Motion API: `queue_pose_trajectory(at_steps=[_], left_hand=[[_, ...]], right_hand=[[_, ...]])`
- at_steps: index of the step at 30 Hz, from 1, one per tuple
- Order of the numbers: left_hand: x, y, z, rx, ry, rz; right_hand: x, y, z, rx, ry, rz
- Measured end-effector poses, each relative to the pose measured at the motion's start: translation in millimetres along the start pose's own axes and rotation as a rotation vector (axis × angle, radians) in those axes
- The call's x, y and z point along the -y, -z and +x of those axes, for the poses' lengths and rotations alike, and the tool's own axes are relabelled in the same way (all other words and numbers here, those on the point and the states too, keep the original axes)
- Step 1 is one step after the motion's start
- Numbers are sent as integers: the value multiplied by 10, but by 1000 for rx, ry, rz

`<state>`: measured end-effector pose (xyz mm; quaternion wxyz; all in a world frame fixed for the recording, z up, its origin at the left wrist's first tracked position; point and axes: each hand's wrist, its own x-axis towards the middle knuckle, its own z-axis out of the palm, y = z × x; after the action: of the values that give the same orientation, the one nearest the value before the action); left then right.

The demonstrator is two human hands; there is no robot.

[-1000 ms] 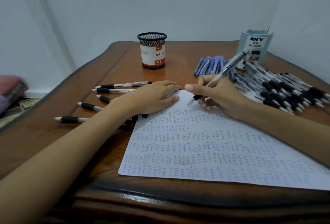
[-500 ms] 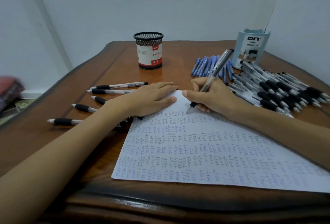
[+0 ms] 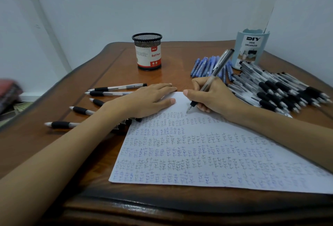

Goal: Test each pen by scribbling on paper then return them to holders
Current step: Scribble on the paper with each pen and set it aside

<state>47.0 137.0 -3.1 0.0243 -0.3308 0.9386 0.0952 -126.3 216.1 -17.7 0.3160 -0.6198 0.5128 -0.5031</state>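
The fingers [image 3: 187, 93] of the right hand [image 3: 214, 97] are curled and pinch a pen [image 3: 217, 69] with a clear barrel and a black grip. Thumb and forefinger close on the grip. The other fingers are folded under and are mostly hidden. The tip of the pen comes out below these fingers and touches the paper [image 3: 198, 153] at the end of the topmost row of small written words. The barrel leans up and away from the fingers, toward the far right. The wrist rests on the paper, and the forearm leaves the picture at the right.

The left hand [image 3: 147, 99] lies flat, palm down, with its fingers [image 3: 167, 87] straight and close together, holding nothing. Its thumb lies on the far left corner of the paper, near the right thumb but not touching it. The forearm crosses the surface [image 3: 108, 67] from the near left.

Beyond the left fingers stands a mesh holder [image 3: 147, 52]. Beyond the right fingers lie blue pens [image 3: 203, 66], with a pale blue holder [image 3: 251, 49] behind them. I cannot see inside either holder. To the right of the right hand is a heap of black-grip pens [image 3: 279, 90]. To the left of the left hand lie five loose pens [image 3: 117, 87], and the forearm covers the ends of several.

The right edge of the paper is cut off, and the writing there is too blurred to read.
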Motion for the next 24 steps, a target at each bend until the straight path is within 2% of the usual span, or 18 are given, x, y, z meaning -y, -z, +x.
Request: queue_pose_trajectory(at_steps=[24], left_hand=[[-14, 6, 9, 9, 11, -6]], right_hand=[[-20, -2, 15, -35, 52, -90]])
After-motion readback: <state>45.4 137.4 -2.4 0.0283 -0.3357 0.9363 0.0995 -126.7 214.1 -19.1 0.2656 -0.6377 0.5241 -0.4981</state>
